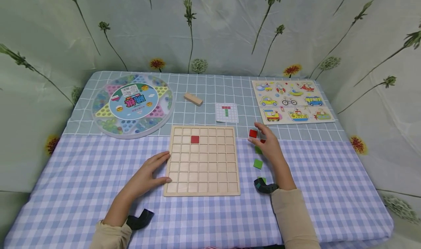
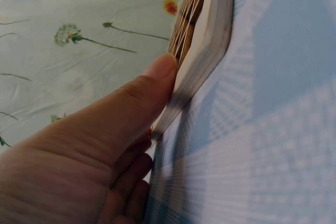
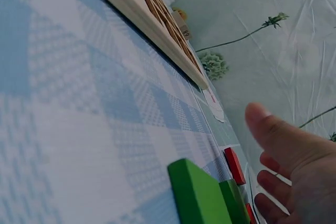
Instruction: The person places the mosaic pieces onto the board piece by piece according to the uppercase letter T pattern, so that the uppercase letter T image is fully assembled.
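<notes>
Surface (image 1: pixel 329 190): one, blue checked cloth on its near part, grey gridded cloth along the far edge. Your left hand (image 1: pixel 144 176) extends from the near edge, fingers nearly straight, thumb wide of them, tips touching the left side of the grid board (image 1: pixel 202 167); nothing is gripped. Your right hand (image 1: pixel 270 143) hangs over the loose tiles toward the right edge, thumb and forefinger well parted, holding nothing.

Counts, by size: one round game board (image 1: pixel 135 102), in the far left corner. One grid board, seven by seven cells, mid-surface. One picture board (image 1: pixel 286 109), in the far right corner. One card (image 1: pixel 226 112) and one wooden block (image 1: pixel 193 99), near the far edge, between those two.

Tiles: six visible to you. One red tile (image 1: pixel 195 139) sits in the grid board, second row from its far edge, third column from its left. Two loose red tiles (image 1: pixel 253 133) and three green tiles (image 1: pixel 258 164) lie right of the board; your right hand partly covers one red.
</notes>
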Demonstrator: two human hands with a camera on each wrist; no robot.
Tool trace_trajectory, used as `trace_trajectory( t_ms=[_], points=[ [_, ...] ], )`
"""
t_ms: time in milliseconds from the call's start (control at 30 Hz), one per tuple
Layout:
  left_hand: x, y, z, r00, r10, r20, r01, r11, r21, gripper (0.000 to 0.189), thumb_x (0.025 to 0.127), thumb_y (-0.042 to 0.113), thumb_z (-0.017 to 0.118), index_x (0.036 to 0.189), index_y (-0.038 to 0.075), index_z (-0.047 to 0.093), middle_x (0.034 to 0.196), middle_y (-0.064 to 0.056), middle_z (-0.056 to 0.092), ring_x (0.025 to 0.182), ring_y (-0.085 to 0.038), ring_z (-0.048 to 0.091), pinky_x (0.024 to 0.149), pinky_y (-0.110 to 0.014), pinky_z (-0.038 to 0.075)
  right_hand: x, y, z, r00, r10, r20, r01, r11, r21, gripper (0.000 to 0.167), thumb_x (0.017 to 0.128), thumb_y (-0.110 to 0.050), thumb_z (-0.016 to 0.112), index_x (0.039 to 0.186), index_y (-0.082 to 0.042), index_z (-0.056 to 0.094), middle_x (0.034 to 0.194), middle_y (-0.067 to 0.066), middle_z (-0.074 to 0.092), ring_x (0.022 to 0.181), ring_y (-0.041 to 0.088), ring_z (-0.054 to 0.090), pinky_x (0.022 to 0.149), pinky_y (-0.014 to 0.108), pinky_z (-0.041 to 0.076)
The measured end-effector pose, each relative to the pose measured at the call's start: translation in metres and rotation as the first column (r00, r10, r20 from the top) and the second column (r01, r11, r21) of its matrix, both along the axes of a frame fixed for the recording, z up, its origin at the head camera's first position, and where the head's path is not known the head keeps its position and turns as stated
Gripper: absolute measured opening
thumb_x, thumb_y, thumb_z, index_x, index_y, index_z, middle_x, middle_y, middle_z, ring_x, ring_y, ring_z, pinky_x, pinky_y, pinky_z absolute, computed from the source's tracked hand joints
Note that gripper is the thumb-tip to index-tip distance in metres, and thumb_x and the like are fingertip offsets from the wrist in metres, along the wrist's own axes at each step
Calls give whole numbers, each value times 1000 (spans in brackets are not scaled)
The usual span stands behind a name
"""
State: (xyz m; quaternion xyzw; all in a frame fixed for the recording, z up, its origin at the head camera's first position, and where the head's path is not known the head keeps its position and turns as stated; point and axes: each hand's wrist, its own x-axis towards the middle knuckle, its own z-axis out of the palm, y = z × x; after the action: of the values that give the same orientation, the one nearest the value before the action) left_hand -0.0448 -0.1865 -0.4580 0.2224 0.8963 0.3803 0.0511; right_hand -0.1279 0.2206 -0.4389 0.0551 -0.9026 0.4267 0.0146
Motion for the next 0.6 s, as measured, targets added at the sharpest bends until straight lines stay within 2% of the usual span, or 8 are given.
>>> trace_trajectory(
  t_ms=[133,267,400,600],
  points=[
    [-1,0,1,1000,-5,8,5,1000,0,77,73,34,73,135,2,39,139,-12,34,125,-35,28,98,-52,26,-2,1,-5,999,-21,43,21,1000,11,64,79,-13,70,134,-4,39,135,15,39,122,31,37,98,43,33],
    [-2,0,1,1000,-9,10,9,1000,-1,78,73,34,73,135,1,39,139,-13,34,125,-36,28,98,-52,25,-3,1,-7,995,-49,88,43,997,63,62,81,-14,68,134,-3,38,136,17,37,124,30,34,102,42,27],
    [-2,0,0,1000,-7,18,7,1000,-5,78,73,35,72,135,2,39,139,-12,34,126,-35,28,98,-52,25,-3,2,-9,995,-61,80,51,991,125,54,84,-14,65,132,-2,42,134,18,39,124,32,33,102,44,25],
    [-1,0,0,1000,-4,24,4,1000,-3,78,73,35,72,136,2,39,139,-12,34,126,-35,28,98,-52,25,-3,0,-11,997,-72,40,65,988,143,38,85,-11,63,120,0,53,127,19,42,118,33,38,99,45,30]
  ],
)
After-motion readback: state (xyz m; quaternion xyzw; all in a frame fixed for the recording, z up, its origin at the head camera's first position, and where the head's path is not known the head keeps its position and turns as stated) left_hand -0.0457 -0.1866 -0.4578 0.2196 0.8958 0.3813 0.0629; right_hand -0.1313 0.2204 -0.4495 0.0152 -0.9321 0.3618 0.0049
